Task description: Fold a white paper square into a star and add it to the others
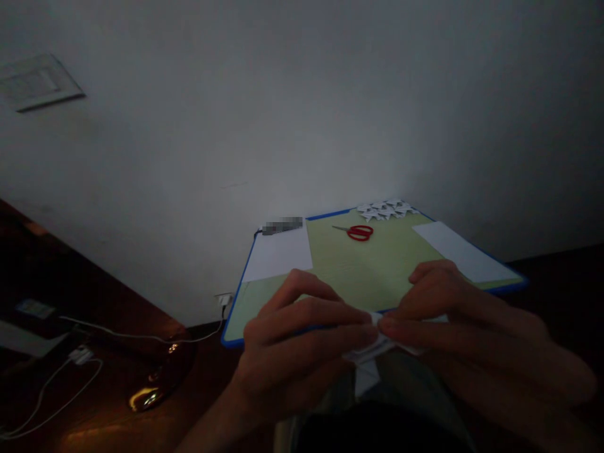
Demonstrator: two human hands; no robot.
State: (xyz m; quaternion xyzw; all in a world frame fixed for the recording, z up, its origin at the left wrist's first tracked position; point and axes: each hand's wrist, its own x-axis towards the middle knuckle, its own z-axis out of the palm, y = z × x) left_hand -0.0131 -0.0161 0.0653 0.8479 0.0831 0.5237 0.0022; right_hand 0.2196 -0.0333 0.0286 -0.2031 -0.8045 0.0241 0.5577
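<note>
Between my two hands is a piece of folded white paper (367, 375), held in front of the table's near edge. My left hand (302, 340) pinches it from the left, fingers pressed together. From the other side my right hand (465, 330) grips it, thumb and fingers closed near the left fingertips. Much of the paper is hidden behind the fingers. Beyond the hands, red-handled scissors (360, 233) lie on the table. Several folded white paper pieces (387, 209) sit in rows at the far right corner.
The pale green table (340, 258) has a blue rim and stands against a grey wall. White sheets (278, 255) lie at its left, and another white sheet (465, 250) at its right. A white cable (141, 336) runs to a wall socket at left.
</note>
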